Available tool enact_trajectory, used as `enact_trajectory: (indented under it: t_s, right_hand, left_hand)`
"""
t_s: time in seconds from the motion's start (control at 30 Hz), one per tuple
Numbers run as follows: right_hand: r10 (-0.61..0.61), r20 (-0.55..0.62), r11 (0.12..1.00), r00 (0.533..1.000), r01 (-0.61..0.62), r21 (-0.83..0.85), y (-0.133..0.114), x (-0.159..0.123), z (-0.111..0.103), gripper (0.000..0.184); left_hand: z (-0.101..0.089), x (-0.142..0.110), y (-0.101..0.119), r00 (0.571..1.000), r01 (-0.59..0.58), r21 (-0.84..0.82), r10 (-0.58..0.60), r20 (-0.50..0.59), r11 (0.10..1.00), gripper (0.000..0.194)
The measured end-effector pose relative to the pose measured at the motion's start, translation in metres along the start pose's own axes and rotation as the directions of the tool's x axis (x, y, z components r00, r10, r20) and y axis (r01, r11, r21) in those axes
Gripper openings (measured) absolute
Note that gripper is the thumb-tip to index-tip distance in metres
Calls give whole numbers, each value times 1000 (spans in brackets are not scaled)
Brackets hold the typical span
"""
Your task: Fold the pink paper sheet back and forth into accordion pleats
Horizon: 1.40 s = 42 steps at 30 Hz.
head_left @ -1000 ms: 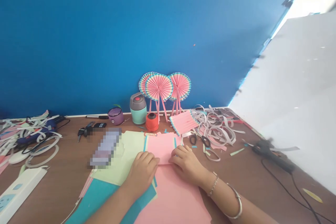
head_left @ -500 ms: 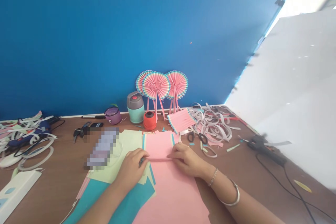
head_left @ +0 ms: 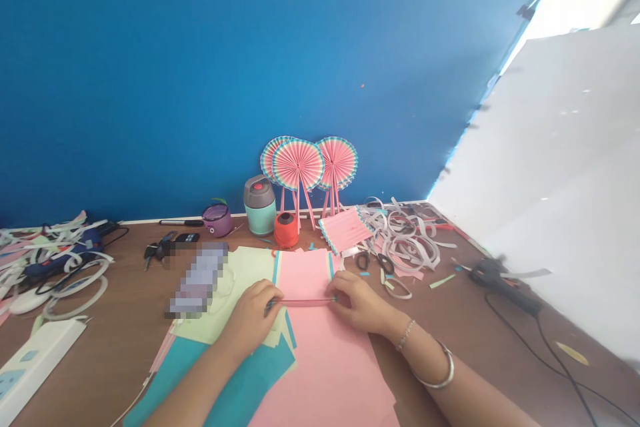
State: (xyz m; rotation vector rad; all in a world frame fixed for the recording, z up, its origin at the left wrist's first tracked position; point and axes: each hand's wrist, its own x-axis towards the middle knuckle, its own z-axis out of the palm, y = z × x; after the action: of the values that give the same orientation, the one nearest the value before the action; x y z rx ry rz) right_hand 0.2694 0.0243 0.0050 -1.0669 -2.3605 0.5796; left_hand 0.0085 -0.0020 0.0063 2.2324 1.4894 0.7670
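While the brown surface bears large pink sheets, the blue-edged pink paper lies over them, left hand and right hand opposed, fingers pinching both ends of its narrow folded band.

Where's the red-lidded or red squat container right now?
In the head view, the squat red container stands near the back of the table, just right of the grey-lidded turquoise flask.

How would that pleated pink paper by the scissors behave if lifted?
The pleated pink paper looks thin, so it's probably very light. Its ridges likely stiffen it one way, yet across them it may flex or spread.
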Motion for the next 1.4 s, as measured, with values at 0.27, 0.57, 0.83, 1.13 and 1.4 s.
enact_trajectory:
  t_s: [0.27, 0.57, 0.83, 1.13, 1.4]
  right_hand:
    - [21, -38, 1000, 999, -20, 17, 7, 1, 3, 11]
    - [105, -8, 986, 994, -103, 134, 6, 2, 0, 13]
    - [173, -9, 977, 985, -171, 129, 9, 2, 3, 13]
    - [165, -25, 984, 986, -162, 77, 2, 6, 4, 15]
    - [306, 20, 946, 952, -306, 108, 1, 11, 3, 12]
  left_hand:
    - [0, 0, -4, 1000, 0, 1, 0, 1, 1000, 17]
    - [-3, 0, -3, 998, 36, 16, -35, -48, 999, 17]
    - [-1, 0, 1, 989, 142, -34, -143, -46, 989, 13]
    - [3, 2, -3, 994, 104, 55, -101, -52, 993, 14]
    - [4, 5, -2, 985, 168, 52, -165, -59, 984, 13]
